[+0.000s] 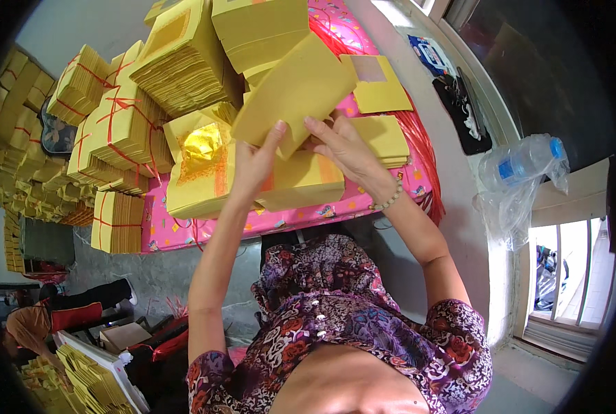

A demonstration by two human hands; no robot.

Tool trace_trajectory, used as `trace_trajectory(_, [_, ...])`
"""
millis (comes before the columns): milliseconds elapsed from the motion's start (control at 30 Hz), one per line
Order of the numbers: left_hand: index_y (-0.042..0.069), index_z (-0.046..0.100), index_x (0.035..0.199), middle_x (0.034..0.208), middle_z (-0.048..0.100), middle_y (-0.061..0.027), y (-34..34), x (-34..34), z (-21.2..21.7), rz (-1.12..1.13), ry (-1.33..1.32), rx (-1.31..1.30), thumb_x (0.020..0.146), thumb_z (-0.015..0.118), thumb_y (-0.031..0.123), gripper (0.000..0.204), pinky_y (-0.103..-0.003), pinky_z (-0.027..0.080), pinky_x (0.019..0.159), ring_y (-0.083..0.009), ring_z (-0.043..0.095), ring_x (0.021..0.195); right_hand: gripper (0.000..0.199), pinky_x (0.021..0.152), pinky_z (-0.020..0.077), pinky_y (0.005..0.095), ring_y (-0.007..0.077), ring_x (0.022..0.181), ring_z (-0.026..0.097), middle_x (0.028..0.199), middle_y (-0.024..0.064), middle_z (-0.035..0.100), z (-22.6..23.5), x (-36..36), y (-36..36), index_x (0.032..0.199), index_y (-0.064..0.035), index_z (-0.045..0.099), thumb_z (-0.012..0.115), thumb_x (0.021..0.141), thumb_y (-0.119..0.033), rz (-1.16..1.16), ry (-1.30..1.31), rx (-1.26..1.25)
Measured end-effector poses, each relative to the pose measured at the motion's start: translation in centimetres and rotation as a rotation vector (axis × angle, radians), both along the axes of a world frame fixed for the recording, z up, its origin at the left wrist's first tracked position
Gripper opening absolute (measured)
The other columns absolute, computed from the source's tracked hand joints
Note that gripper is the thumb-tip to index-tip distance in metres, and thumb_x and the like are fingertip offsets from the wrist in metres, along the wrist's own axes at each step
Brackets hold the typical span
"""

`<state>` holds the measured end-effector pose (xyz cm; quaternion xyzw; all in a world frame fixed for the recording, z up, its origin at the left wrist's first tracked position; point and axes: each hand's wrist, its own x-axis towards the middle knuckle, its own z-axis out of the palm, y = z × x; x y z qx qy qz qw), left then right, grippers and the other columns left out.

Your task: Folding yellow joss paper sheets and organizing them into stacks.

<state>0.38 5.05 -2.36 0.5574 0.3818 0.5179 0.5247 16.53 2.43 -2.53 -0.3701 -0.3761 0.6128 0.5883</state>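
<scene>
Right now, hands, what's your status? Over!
Left hand, right hand: both pinching yellow paper. Yellow stacks crowd close around. Nothing visibly blocking either hand.

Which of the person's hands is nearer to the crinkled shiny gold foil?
Left. The left hand is a little to the right of the gold foil; the right hand is farther right, beyond the left one.
</scene>
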Motion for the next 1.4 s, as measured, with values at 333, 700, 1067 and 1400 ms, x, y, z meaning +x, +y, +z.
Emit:
trace_trajectory(333, [0.003, 0.051, 0.122, 0.114, 0.058, -0.0067, -3.5, 0.7, -0.3, -0.058, -0.076, -0.118, 0.086, 0.065, 0.014, 0.04, -0.028, 0.044, 0.087, -0.0141, 0.055, 0.103, 0.042, 0.091, 0.044, 0.0286, 0.0136, 0.107, 0.053, 0.116, 0.0088, 0.056, 0.0, -1.2, -1.5, 0.121, 0.0012, 0.046, 0.065, 0.086, -0.013, -0.058, -0.055, 0.145])
trace_trajectory(700, [0.0, 0.053, 0.119, 0.118, 0.055, -0.0121, -2.0, -1.4, 2.8, 0.201, 0.316, 0.429, 0.081, 0.069, 0.015, 0.044, -0.034, 0.041, 0.091, -0.019, 0.052, 0.109, 0.047, 0.084, 0.0487, 0.0296, 0.0149, 0.098, 0.058, 0.109, 0.0095, 0.061, 1.0, 0.1, -3.9, 0.118, 0.0017, 0.049, 0.071, 0.079, -0.01, -0.09, -0.324, 0.289])
trace_trajectory(1067, [-0.004, 0.05, 0.119, 0.111, 0.057, -0.0058, -2.6, 0.6, 2.2, -0.187, -0.145, 0.216, 0.09, 0.054, 0.002, 0.029, -0.024, 0.041, 0.09, -0.011, 0.052, 0.102, 0.051, 0.087, 0.0467, 0.0296, 0.0146, 0.103, 0.055, 0.114, 0.0087, 0.057, 1.4, 0.7, -3.7, 0.122, 0.0007, 0.045, 0.07, 0.079, -0.008, -0.075, -0.36, 0.3])
trace_trajectory(1400, [-0.005, 0.035, 0.132, 0.122, 0.051, -0.0095, -2.0, 1.8, -0.7, -0.085, -0.167, 0.259, 0.093, 0.049, 0.005, 0.042, -0.025, 0.039, 0.092, -0.0126, 0.048, 0.11, 0.053, 0.092, 0.043, 0.0296, 0.0154, 0.109, 0.05, 0.118, 0.01, 0.052, 0.3, 1.0, -2.1, 0.129, -0.0001, 0.036, 0.066, 0.085, -0.011, -0.122, -0.421, 0.433])
